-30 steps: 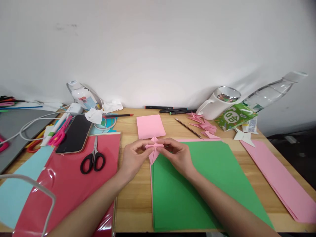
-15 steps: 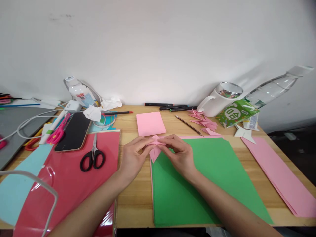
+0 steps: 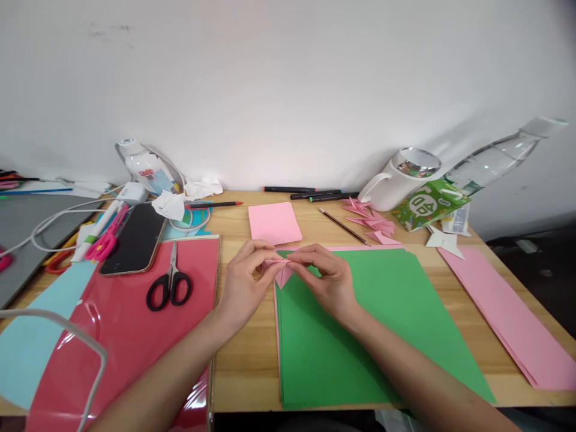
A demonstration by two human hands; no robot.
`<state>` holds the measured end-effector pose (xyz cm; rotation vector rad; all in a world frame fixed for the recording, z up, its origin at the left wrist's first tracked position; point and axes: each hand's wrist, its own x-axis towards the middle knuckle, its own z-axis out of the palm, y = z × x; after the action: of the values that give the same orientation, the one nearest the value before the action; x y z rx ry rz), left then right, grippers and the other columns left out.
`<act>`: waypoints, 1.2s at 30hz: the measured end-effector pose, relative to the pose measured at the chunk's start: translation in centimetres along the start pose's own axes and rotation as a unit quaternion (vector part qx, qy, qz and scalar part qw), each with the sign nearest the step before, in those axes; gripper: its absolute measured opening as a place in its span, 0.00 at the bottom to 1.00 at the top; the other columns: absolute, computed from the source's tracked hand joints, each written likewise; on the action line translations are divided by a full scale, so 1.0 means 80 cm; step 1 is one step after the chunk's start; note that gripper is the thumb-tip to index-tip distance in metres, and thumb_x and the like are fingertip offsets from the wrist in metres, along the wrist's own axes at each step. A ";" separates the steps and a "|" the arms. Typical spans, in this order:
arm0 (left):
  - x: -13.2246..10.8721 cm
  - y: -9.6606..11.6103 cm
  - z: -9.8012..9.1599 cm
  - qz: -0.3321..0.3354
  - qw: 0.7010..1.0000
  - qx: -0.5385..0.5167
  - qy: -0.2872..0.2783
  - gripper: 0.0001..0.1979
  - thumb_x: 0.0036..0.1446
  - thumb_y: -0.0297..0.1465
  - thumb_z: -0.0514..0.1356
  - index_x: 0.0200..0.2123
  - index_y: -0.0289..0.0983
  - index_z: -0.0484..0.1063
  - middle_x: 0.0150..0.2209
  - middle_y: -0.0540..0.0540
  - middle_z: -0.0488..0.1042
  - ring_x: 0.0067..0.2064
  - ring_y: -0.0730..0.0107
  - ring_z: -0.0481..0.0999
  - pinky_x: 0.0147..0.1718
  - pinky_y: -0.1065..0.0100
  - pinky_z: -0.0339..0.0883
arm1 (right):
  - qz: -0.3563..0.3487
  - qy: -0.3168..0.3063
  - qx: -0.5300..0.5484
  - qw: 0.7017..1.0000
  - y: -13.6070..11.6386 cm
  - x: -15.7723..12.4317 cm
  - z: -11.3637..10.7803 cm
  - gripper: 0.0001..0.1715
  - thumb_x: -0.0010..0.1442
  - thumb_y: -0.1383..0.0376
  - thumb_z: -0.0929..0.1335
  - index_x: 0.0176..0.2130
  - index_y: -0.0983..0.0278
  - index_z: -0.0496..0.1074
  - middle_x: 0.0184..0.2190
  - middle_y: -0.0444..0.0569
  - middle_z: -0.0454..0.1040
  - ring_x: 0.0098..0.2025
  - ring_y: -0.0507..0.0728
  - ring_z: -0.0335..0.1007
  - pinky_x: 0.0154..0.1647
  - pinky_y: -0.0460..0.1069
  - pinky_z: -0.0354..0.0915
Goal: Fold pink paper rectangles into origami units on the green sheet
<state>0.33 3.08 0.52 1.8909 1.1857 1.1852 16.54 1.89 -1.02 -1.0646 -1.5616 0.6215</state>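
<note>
Between my two hands is a small folded pink paper (image 3: 282, 276), its pointed lower end showing below the fingers. My left hand (image 3: 247, 281) pinches its left side between thumb and fingers. The right side is pinched by my right hand (image 3: 324, 278) in the same way. Fingertips hide much of the fold. Beneath lies a stack of green paper (image 3: 378, 330), and the folded piece is over its upper left corner. Just behind the hands, a square pink paper pad (image 3: 274, 222) rests on the wooden table (image 3: 245, 360).
Black-handled scissors (image 3: 169, 282) lie on a red folder (image 3: 130, 336), beside a phone (image 3: 134, 239). Folded pink pieces (image 3: 375, 222), a pencil (image 3: 344, 226) and a white mug (image 3: 400, 180) are at the back right. Pink strips (image 3: 508, 318) lie along the right.
The pink paper has folded over at its middle: its upper point no longer shows and a narrow edge lies between the fingertips. Both hands keep their pinch in nearly the same place.
</note>
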 end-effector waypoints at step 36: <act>0.005 0.003 -0.002 -0.239 0.946 -0.210 -0.070 0.12 0.43 0.35 0.68 0.32 0.35 0.79 0.31 0.46 0.80 0.33 0.66 0.78 0.32 0.69 0.71 | 0.246 -0.078 0.163 0.952 0.005 0.004 0.000 0.15 0.50 0.55 0.71 0.26 0.65 0.69 0.21 0.43 0.69 0.22 0.49 0.62 0.23 0.45 0.60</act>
<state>0.37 3.34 0.93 1.2540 1.1216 0.9248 16.69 2.32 -1.17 -1.1724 -1.2622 1.2855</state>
